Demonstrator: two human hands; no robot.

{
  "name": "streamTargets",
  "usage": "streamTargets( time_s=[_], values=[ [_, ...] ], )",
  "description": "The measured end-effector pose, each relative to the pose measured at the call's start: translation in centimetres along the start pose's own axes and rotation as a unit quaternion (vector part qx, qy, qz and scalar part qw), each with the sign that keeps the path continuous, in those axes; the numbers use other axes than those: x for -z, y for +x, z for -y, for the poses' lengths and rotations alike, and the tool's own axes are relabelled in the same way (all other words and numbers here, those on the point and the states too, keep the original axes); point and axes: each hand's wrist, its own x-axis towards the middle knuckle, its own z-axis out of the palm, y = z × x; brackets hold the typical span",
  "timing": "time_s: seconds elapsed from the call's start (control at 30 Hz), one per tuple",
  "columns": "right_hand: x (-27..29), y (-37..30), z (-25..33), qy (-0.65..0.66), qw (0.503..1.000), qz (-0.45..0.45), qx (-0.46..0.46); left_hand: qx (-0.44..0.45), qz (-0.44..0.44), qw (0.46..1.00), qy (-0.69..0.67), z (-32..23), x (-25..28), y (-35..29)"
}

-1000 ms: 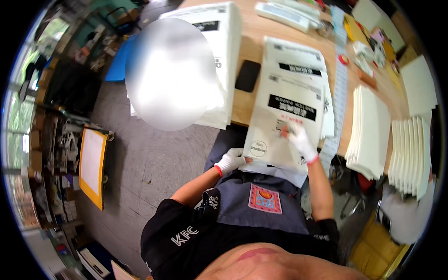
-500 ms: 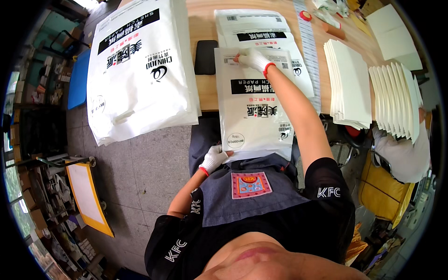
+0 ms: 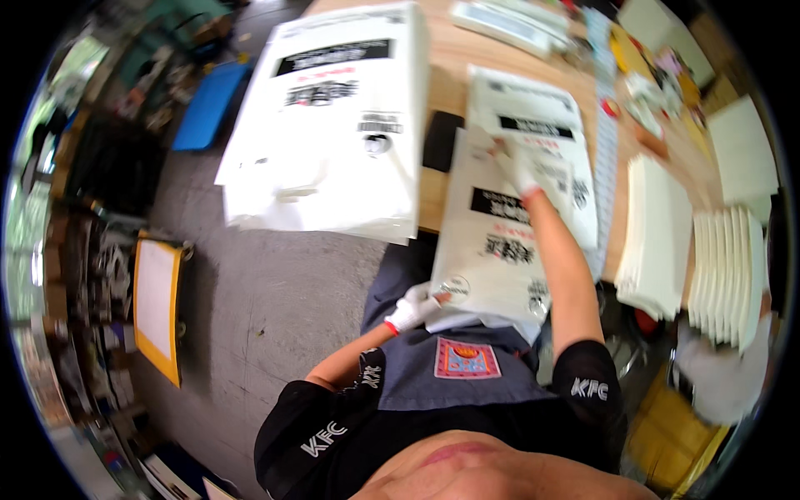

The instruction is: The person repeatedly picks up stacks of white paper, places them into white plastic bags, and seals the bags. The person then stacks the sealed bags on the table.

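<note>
A white printed plastic packet of paper (image 3: 483,225) lies half on the table and half over my lap. My left hand (image 3: 414,308), in a white glove with a red cuff, grips its near left corner, a bare fingertip showing on top. My right hand (image 3: 518,169), gloved alike, rests on the far part of the packet; motion blur smears its fingers. Beneath and beyond lies another printed packet (image 3: 575,142), partly covered.
A big stack of printed packets (image 3: 333,158) overhangs the table's near left edge. Beside it lies a black flat object (image 3: 442,142). A long ruler (image 3: 607,142) runs along the right, before piles of white paper (image 3: 654,237) and folded sheets (image 3: 725,271). A person (image 3: 723,371) is at far right.
The whole view has shifted, so the table and packets appear farther right and lower. My left hand's fingertip sits slightly farther onto the packet. My right hand stays on its far part.
</note>
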Motion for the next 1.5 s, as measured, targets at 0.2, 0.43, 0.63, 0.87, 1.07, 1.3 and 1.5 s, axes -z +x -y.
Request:
streamTargets(
  time_s=[0.2, 0.43, 0.63, 0.87, 1.07, 1.3, 1.5],
  values=[
    [8.9, -19.4, 3.9, -0.394, 0.902, 0.078, -0.157, -0.127, -0.004, 0.992, 0.010, -7.9, 0.5, -2.2],
    [7.0, -31.0, -2.5, 0.375, 0.882, 0.060, -0.277, -0.213, -0.011, 0.974, 0.076, -16.2, 0.6, -2.5],
    [4.1, -18.3, 10.3, 0.325, 0.935, 0.081, -0.114, -0.559, -0.269, 0.699, 0.355, -20.5, 8.6, -8.3],
    [-3.7, -1.4, 20.3, 0.314, 0.937, 0.150, 0.026, -0.331, -0.506, 0.782, 0.151, -22.9, 24.2, -8.0],
    [-0.9, -4.2, 23.6, 0.236, 0.939, 0.240, -0.072, -0.354, -0.636, 0.483, 0.487, -21.9, 20.8, -7.8],
    [2.4, -7.4, 18.0, 0.121, 0.938, 0.304, -0.112, -0.390, 0.317, 0.814, 0.293, -23.9, -4.5, -6.4],
    [5.3, -12.4, 11.3, 0.114, 0.934, 0.301, -0.157, -0.146, 0.677, 0.712, 0.114, -25.8, -15.9, -5.6]
  ],
)
